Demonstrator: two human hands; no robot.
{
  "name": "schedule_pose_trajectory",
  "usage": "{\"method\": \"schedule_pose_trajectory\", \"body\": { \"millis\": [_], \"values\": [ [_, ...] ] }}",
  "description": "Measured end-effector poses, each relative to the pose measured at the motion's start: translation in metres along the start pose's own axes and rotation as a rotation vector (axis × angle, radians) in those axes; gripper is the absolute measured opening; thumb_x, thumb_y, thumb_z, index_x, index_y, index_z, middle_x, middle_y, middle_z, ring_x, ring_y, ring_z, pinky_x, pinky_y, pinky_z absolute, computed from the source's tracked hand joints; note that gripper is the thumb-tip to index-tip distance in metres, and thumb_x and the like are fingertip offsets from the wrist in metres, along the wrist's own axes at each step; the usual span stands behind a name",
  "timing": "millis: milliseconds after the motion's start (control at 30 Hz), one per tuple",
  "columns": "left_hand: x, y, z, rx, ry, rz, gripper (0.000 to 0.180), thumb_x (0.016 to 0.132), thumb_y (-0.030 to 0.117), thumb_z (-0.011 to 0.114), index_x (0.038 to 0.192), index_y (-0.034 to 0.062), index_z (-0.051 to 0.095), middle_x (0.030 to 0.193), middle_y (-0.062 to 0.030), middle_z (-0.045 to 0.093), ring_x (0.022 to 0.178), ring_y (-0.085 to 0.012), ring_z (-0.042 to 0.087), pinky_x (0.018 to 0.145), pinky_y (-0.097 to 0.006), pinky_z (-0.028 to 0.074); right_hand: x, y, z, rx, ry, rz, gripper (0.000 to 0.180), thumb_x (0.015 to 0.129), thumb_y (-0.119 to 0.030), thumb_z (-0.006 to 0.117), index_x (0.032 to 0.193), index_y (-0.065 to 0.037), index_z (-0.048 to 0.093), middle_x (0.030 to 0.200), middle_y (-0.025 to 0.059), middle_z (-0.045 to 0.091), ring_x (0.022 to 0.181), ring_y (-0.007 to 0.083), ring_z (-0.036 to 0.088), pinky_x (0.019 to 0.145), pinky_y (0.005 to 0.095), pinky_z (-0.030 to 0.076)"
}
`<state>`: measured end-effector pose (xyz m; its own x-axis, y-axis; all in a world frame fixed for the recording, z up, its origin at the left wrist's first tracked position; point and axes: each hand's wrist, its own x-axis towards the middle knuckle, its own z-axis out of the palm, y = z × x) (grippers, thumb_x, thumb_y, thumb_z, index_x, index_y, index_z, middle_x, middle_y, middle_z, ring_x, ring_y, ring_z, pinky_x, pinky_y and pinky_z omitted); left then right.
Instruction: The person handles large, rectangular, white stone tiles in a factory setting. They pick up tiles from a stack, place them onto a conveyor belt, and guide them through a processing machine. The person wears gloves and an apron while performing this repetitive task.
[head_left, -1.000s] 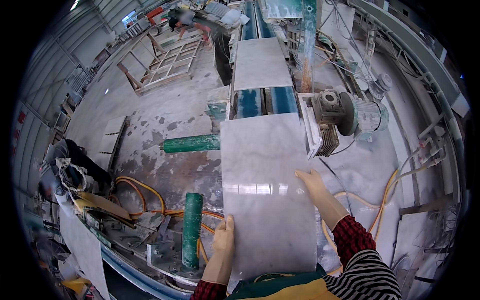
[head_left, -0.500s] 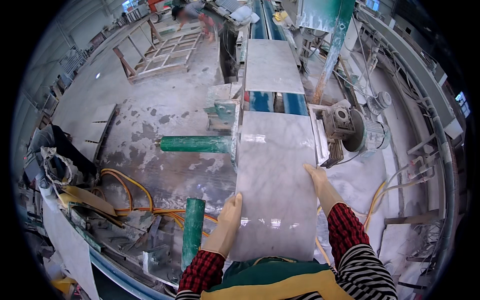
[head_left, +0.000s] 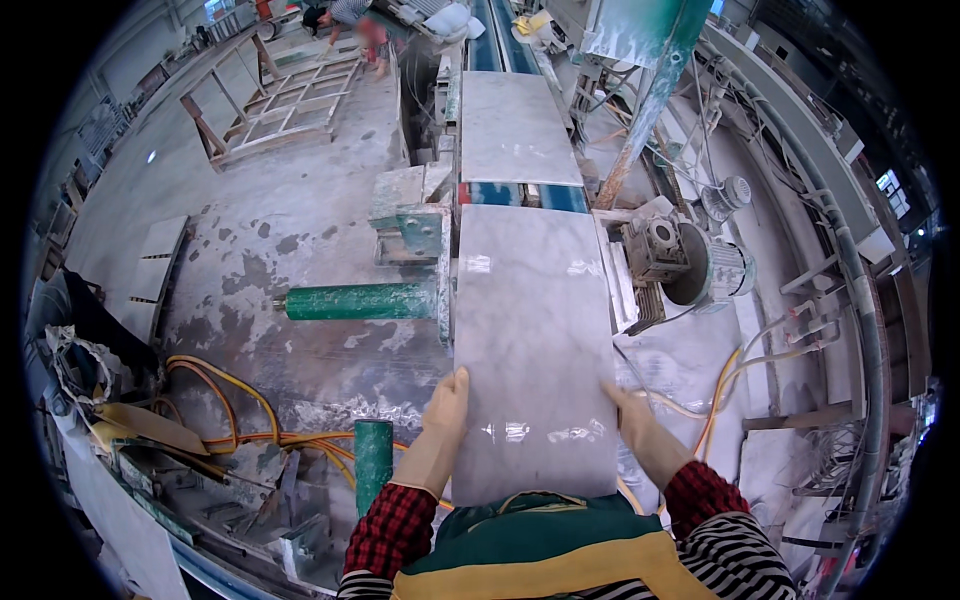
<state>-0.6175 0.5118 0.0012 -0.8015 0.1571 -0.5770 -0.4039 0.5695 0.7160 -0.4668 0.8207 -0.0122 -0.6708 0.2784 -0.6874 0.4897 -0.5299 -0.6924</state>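
Observation:
A long, glossy, pale grey marble-like slab (head_left: pixel 533 340) lies lengthwise in front of me, its near end against my green and yellow apron (head_left: pixel 545 545). My left hand (head_left: pixel 443 415) is closed on the slab's left edge, thumb on top and the other fingers hidden below. At the right edge, my right hand (head_left: pixel 640 425) holds on with its fingertips, slightly blurred. Beyond a narrow gap, a second pale slab (head_left: pixel 520 130) lies on the blue conveyor belts (head_left: pixel 560 198).
Green rollers (head_left: pixel 355 301) (head_left: pixel 373 460) stand on the left. To the right is a motor with a gearbox (head_left: pixel 690 260). Orange and yellow hoses (head_left: pixel 270 438) cross the floor. A wooden frame (head_left: pixel 290 110) lies far left, where another person (head_left: pixel 345 20) bends over.
The gap between the slabs has narrowed as the near slab moved forward. My right hand has slid nearer to me along the slab's edge. The whole view has shifted slightly.

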Motion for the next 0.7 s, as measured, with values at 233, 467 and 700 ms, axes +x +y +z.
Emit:
{"method": "schedule_pose_trajectory", "body": {
  "millis": [233,467,700],
  "values": [
    [0.033,0.016,0.003,-0.012,0.015,0.07,0.073,0.107,0.06,0.037,0.138,-0.0012,0.063,0.128,-0.0219,0.071,0.123,-0.0317,0.065,0.107,-0.04,0.047,-0.045,0.013,0.016,-0.126,0.114,0.185,0.064,0.1,-0.04,0.07,0.141,0.008,0.056,0.128,0.018,0.068,0.114,0.026,0.068,0.097,0.039,0.055],
    [0.076,0.013,0.009,-0.201,-0.097,0.131,0.074,0.108,0.058,0.037,0.142,-0.0031,0.06,0.134,-0.0215,0.068,0.125,-0.0298,0.064,0.108,-0.039,0.047,-0.025,-0.012,0.017,-0.173,0.039,0.072,0.063,0.101,-0.042,0.069,0.14,0.005,0.058,0.125,0.016,0.07,0.106,0.0241,0.069,0.093,0.0385,0.057],
    [0.094,0.017,0.023,-0.12,0.039,0.096,0.068,0.107,0.058,0.035,0.139,0.0058,0.064,0.125,-0.0163,0.073,0.119,-0.03,0.067,0.105,-0.04,0.047,-0.01,-0.032,0.017,-0.126,0.079,0.107,0.063,0.099,-0.042,0.072,0.139,0.005,0.059,0.124,0.0144,0.07,0.106,0.0224,0.069,0.091,0.0367,0.056]
  ]
}}
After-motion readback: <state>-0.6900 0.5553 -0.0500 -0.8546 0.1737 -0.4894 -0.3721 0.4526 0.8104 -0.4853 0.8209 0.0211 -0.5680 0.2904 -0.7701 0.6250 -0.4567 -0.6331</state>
